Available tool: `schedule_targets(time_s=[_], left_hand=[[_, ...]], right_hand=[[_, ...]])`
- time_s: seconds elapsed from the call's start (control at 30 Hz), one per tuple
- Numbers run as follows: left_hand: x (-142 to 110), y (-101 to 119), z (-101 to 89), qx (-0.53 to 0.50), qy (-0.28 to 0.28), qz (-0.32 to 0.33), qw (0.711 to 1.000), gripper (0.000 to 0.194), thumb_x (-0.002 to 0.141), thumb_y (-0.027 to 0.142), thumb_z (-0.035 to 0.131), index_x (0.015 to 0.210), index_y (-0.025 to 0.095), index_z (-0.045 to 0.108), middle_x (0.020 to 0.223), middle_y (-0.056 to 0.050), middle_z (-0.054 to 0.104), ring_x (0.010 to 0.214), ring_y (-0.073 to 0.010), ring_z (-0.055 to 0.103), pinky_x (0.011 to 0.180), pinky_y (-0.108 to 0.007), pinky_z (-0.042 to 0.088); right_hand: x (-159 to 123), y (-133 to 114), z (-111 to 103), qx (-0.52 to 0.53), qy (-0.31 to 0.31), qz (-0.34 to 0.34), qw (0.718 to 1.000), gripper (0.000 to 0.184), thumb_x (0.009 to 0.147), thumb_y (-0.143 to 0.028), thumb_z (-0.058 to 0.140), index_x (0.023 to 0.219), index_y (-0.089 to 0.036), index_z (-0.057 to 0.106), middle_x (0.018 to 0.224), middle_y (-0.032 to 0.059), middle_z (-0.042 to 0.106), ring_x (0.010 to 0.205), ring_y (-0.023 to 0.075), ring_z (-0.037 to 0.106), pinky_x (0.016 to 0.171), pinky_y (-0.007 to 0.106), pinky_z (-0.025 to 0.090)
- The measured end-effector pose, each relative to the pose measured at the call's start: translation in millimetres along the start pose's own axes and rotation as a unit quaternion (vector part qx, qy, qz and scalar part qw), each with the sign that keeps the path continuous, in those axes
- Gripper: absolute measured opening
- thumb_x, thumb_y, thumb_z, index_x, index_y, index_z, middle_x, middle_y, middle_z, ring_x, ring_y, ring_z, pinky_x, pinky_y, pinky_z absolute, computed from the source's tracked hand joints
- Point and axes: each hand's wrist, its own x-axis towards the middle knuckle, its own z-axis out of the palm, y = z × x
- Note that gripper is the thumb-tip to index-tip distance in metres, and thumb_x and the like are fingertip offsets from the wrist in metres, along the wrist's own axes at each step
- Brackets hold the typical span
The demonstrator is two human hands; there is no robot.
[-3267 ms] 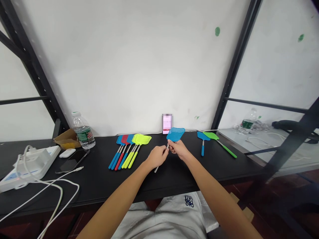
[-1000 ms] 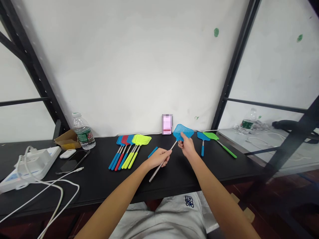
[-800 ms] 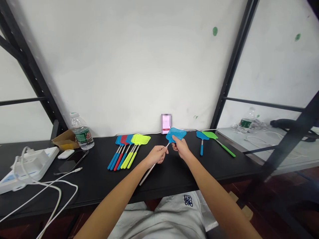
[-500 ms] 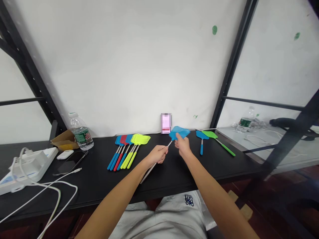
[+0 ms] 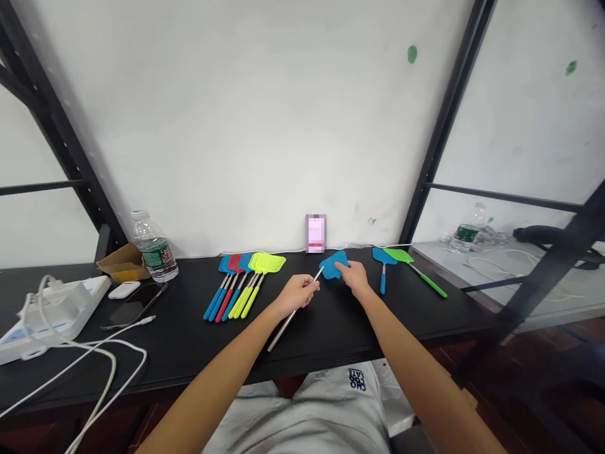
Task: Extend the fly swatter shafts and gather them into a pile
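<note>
My left hand (image 5: 299,292) is closed around a thin metal rod (image 5: 282,332), which slants from the near edge of the desk up toward the middle. My right hand (image 5: 354,277) pinches a blue fly swatter head (image 5: 332,263) by its right side. The rod's upper tip meets or overlaps the left edge of this head; whether they are joined I cannot tell. To the left lies a row of several fly swatters (image 5: 246,296) in blue, red and yellow. On the right lie a short blue fly swatter (image 5: 383,271) and a green fly swatter (image 5: 418,271).
A phone (image 5: 316,234) leans upright against the white wall. At the left are a water bottle (image 5: 155,249), an open cardboard box (image 5: 123,265), a white case (image 5: 123,291), a dark phone (image 5: 135,307), a power strip (image 5: 57,321) and white cables (image 5: 113,362).
The blue swatter head has turned and dropped slightly, and my right hand has shifted to its right side. The rod's tip now shows at the head's left edge. My left hand has barely moved.
</note>
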Motion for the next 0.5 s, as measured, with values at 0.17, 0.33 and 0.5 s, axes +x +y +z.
schedule_targets(time_s=[0.17, 0.33, 0.5], left_hand=[[2.4, -3.7, -0.5, 0.103, 0.039, -0.016, 0.994, 0.02, 0.082, 0.034, 0.048, 0.075, 0.016, 0.055, 0.048, 0.006, 0.048, 0.038, -0.0066, 0.043, 0.043, -0.019, 0.032], [-1.4, -2.5, -0.9, 0.245, 0.034, 0.019, 0.969, 0.014, 0.078, 0.02, 0.049, 0.083, 0.017, 0.061, 0.058, 0.002, 0.057, 0.052, -0.0105, 0.053, 0.053, -0.021, 0.036], [-5.4, -6.1, -0.2, 0.377, 0.016, 0.091, 0.922, 0.013, 0.075, 0.018, 0.05, 0.081, 0.019, 0.061, 0.065, 0.001, 0.061, 0.061, -0.013, 0.054, 0.062, -0.024, 0.036]], right_hand=[[-2.2, -5.3, 1.1, -0.264, 0.049, -0.033, 0.963, 0.026, 0.072, -0.042, 0.059, 0.062, -0.019, 0.054, 0.061, 0.0019, 0.057, 0.06, 0.016, 0.053, 0.051, 0.025, 0.033], [-5.3, -8.0, 1.5, -0.335, 0.041, -0.011, 0.941, 0.029, 0.068, -0.042, 0.064, 0.083, -0.018, 0.06, 0.082, 0.0068, 0.065, 0.074, 0.0192, 0.059, 0.057, 0.025, 0.036], [-9.8, -11.7, 1.1, -0.38, 0.002, -0.017, 0.925, 0.029, 0.067, -0.047, 0.065, 0.07, -0.019, 0.058, 0.072, 0.0054, 0.063, 0.068, 0.0177, 0.058, 0.054, 0.025, 0.033]])
